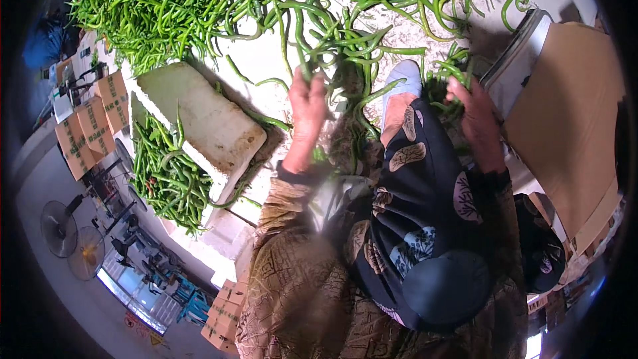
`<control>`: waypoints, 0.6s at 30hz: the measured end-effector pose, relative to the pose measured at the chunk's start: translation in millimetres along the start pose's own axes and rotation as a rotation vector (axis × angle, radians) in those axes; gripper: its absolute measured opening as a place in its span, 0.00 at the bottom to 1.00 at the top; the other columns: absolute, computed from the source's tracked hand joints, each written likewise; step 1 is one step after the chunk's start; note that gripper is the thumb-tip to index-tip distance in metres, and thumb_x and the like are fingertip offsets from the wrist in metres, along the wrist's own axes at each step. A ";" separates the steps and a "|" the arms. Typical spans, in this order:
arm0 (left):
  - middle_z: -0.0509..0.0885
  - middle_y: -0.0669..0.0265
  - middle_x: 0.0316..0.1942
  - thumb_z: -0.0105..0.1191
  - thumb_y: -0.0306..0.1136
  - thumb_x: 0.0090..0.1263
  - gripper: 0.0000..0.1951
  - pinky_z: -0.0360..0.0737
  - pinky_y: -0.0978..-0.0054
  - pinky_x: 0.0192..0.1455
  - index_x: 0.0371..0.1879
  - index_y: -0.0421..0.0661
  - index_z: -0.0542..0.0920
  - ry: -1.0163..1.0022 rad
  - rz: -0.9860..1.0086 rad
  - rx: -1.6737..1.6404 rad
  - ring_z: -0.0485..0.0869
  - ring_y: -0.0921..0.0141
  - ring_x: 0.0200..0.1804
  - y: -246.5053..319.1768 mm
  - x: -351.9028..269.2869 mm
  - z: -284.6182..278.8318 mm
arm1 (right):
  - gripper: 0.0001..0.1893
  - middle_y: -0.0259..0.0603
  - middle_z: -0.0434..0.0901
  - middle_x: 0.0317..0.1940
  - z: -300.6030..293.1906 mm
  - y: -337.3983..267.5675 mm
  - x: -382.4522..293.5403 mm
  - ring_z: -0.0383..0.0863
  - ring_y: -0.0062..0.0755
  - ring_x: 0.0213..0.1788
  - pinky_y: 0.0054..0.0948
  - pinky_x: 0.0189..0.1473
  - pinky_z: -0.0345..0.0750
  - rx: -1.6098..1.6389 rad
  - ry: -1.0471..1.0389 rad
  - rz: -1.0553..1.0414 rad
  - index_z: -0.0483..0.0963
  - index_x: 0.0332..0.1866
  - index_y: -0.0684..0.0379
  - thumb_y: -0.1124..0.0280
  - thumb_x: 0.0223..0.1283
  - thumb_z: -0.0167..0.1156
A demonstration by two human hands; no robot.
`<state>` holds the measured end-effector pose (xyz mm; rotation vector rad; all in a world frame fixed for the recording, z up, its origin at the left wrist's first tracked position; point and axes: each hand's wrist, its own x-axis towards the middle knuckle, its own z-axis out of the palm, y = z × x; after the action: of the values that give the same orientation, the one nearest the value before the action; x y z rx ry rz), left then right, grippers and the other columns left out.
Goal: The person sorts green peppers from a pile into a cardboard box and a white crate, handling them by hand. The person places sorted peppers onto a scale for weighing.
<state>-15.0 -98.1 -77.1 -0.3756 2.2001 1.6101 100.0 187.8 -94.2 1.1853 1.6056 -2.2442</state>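
Note:
A large heap of long green chili peppers (164, 5) spreads across the top of the view, thinning to loose peppers (361, 47) before me. My left hand (308, 102) is at the near edge of these, its fingers closed on a long green pepper (305, 65); motion blurs the fingertips. To the right, past my shoe, my right hand (477, 114) grips a small bunch of green peppers (454, 70) that point upward from its fingers. More peppers lie under that hand, partly in shadow.
At left a white foam box (199, 104) lies tilted, with peppers (172, 174) beside it. My foot in a pale shoe (402, 77) stands between my hands. A cardboard sheet (568, 124) rises at right. Stacked cartons (92, 127) and fans (60, 227) are farther left.

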 end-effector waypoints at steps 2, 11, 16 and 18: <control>0.76 0.64 0.42 0.53 0.33 0.71 0.19 0.76 0.80 0.40 0.57 0.39 0.71 -0.062 -0.053 -0.175 0.76 0.74 0.40 14.7 -4.7 36.6 | 0.14 0.31 0.74 0.36 32.1 -14.1 2.5 0.73 0.22 0.36 0.24 0.42 0.71 0.041 -0.092 0.044 0.73 0.48 0.61 0.65 0.62 0.60; 0.74 0.51 0.55 0.57 0.22 0.57 0.25 0.72 0.67 0.61 0.58 0.43 0.75 -0.379 0.454 0.214 0.72 0.54 0.59 0.9 -14.1 71.8 | 0.10 0.34 0.78 0.37 10.8 -36.1 5.9 0.78 0.22 0.38 0.25 0.42 0.75 0.059 -0.097 0.011 0.76 0.46 0.62 0.70 0.65 0.56; 0.75 0.54 0.37 0.57 0.25 0.57 0.14 0.72 0.56 0.45 0.44 0.43 0.78 -0.234 0.621 0.793 0.75 0.54 0.42 -96.1 -29.0 65.5 | 0.10 0.31 0.77 0.28 -4.1 -50.7 -6.6 0.76 0.21 0.30 0.23 0.37 0.73 -0.100 -0.012 -0.232 0.77 0.38 0.61 0.65 0.59 0.62; 0.75 0.55 0.35 0.58 0.25 0.58 0.11 0.72 0.56 0.43 0.40 0.43 0.78 -0.189 0.576 0.789 0.75 0.54 0.40 -98.7 -34.7 65.3 | 0.12 0.30 0.78 0.28 1.9 -64.5 -14.3 0.75 0.22 0.29 0.24 0.35 0.73 -0.123 0.086 -0.040 0.77 0.37 0.61 0.64 0.56 0.65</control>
<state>68.3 -66.5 -162.4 0.6503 2.6856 0.7928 75.1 208.8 -36.7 1.2431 1.7861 -2.1099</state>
